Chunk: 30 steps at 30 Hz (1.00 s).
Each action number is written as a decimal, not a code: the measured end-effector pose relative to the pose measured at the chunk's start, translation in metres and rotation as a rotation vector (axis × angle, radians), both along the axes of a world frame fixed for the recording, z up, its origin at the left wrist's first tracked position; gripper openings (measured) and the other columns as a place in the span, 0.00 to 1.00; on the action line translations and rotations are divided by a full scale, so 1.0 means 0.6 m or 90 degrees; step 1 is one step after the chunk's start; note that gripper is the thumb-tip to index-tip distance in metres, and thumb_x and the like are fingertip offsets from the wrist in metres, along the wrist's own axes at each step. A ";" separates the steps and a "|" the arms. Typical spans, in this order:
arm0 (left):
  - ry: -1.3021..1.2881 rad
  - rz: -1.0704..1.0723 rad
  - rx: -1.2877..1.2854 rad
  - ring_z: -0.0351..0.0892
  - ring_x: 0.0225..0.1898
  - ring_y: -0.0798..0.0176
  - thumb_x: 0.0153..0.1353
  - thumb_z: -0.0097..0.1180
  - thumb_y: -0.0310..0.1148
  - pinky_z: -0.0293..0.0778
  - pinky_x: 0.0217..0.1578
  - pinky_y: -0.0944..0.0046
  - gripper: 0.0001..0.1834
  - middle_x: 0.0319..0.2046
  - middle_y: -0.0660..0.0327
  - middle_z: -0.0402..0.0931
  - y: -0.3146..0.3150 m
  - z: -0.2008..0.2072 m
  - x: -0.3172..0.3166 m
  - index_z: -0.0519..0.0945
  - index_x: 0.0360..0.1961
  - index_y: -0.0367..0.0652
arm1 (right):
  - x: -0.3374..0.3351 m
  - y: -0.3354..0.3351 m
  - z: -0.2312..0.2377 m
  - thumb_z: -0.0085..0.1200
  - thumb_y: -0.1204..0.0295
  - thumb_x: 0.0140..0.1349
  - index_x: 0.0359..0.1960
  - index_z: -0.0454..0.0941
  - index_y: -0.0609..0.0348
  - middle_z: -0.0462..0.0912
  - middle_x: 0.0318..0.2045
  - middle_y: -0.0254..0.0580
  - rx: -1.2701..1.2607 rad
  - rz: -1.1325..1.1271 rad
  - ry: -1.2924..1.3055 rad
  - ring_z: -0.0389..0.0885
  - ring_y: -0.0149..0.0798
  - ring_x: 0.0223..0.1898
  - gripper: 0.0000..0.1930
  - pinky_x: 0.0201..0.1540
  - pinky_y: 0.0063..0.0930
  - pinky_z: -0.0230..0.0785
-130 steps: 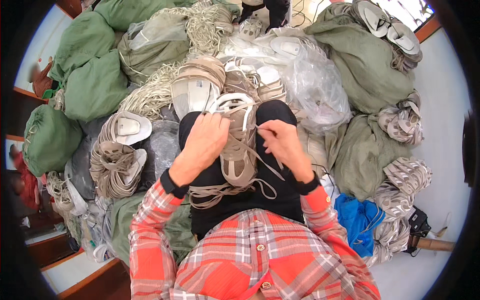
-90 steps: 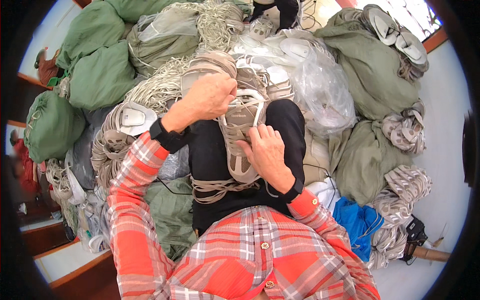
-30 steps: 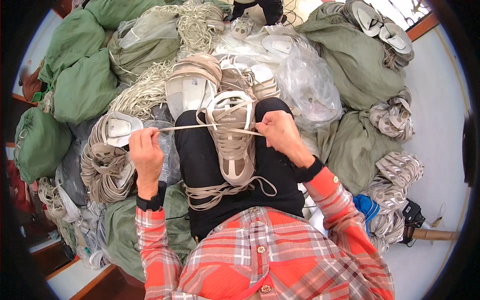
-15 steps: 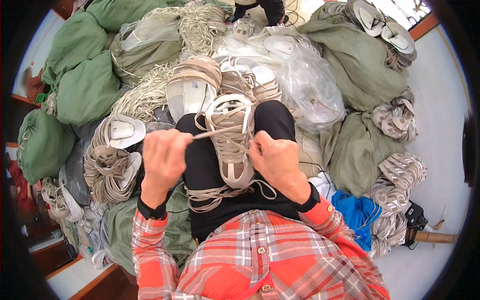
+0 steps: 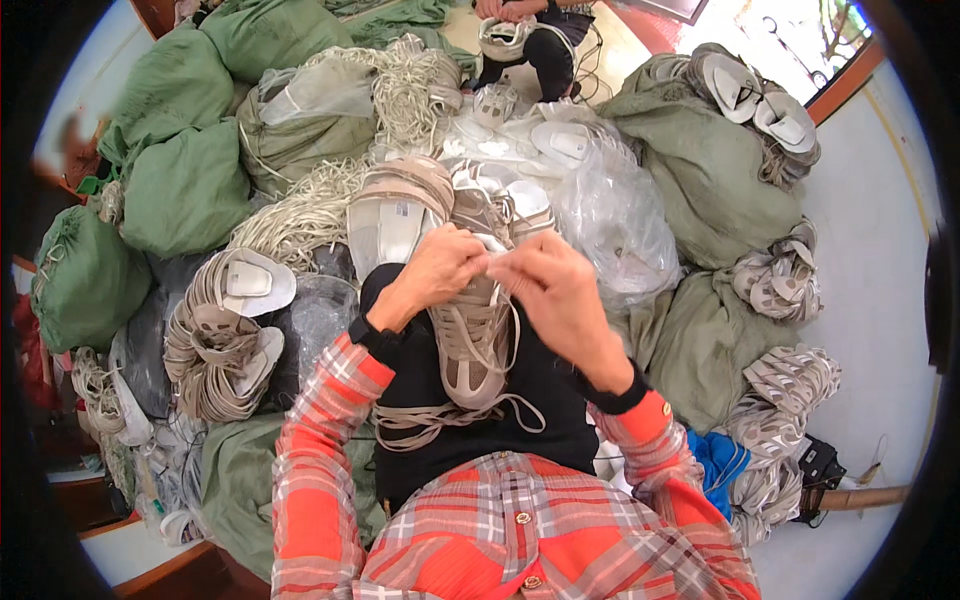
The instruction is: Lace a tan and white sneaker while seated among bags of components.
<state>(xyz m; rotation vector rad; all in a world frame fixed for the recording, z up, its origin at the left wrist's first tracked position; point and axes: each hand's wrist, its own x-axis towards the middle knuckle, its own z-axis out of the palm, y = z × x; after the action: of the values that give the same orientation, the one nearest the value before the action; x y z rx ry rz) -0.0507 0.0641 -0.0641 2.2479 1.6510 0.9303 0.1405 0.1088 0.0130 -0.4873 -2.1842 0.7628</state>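
Against green sacks (image 5: 185, 190), your left hand (image 5: 440, 265) and right hand (image 5: 555, 290) pinch the lace (image 5: 470, 318) above a shoe (image 5: 474, 385) that uneven pulling could tip on your lap (image 5: 565, 400).

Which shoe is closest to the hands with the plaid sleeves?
The brown shoe between the black-trousered legs: the left hand and right hand meet over its top, while the other shoes sit farther off.

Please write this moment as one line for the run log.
left hand: at upper end of brown shoe; right hand: close beside left, grips unclear; shoe: on lap, toe toward body; lace bundle: by toe
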 end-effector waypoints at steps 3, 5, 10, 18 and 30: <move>-0.473 0.154 -0.159 0.71 0.28 0.71 0.64 0.53 0.35 0.68 0.31 0.70 0.12 0.26 0.63 0.77 -0.038 0.058 0.017 0.78 0.32 0.34 | -0.024 0.039 -0.004 0.59 0.75 0.56 0.30 0.82 0.64 0.75 0.23 0.39 -0.117 0.001 -0.027 0.75 0.31 0.22 0.04 0.25 0.23 0.67; -0.521 0.161 -0.106 0.71 0.28 0.73 0.66 0.51 0.35 0.68 0.31 0.71 0.12 0.26 0.64 0.77 -0.061 0.074 0.031 0.78 0.34 0.34 | -0.040 0.050 -0.001 0.57 0.75 0.59 0.31 0.81 0.67 0.76 0.24 0.36 -0.181 0.021 -0.066 0.75 0.25 0.21 0.06 0.23 0.20 0.67; -0.576 0.205 -0.012 0.71 0.29 0.75 0.68 0.49 0.34 0.68 0.31 0.73 0.12 0.26 0.65 0.76 -0.099 0.094 0.060 0.77 0.37 0.35 | -0.050 0.018 0.010 0.57 0.75 0.59 0.30 0.81 0.66 0.75 0.23 0.37 -0.227 0.081 -0.082 0.74 0.25 0.20 0.06 0.22 0.19 0.66; -0.398 -0.023 -0.072 0.76 0.30 0.61 0.57 0.60 0.28 0.70 0.31 0.66 0.09 0.27 0.56 0.75 -0.197 0.106 0.060 0.78 0.37 0.35 | 0.011 -0.034 0.057 0.59 0.74 0.54 0.34 0.81 0.62 0.77 0.24 0.43 -0.122 0.298 -0.109 0.77 0.43 0.27 0.07 0.33 0.34 0.70; -0.019 0.762 0.016 0.76 0.37 0.62 0.50 0.68 0.42 0.72 0.40 0.63 0.31 0.39 0.53 0.77 -0.112 -0.258 -0.217 0.71 0.49 0.32 | -0.106 0.222 -0.190 0.61 0.57 0.52 0.49 0.74 0.66 0.81 0.41 0.50 -0.457 0.391 -0.585 0.79 0.43 0.43 0.28 0.46 0.32 0.69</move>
<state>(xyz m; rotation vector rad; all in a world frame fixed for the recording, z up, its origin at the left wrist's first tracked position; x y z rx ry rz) -0.1811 -0.0034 -0.2190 1.0384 2.9635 1.1170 0.0766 0.2419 -0.1012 -0.5881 -2.8989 2.0054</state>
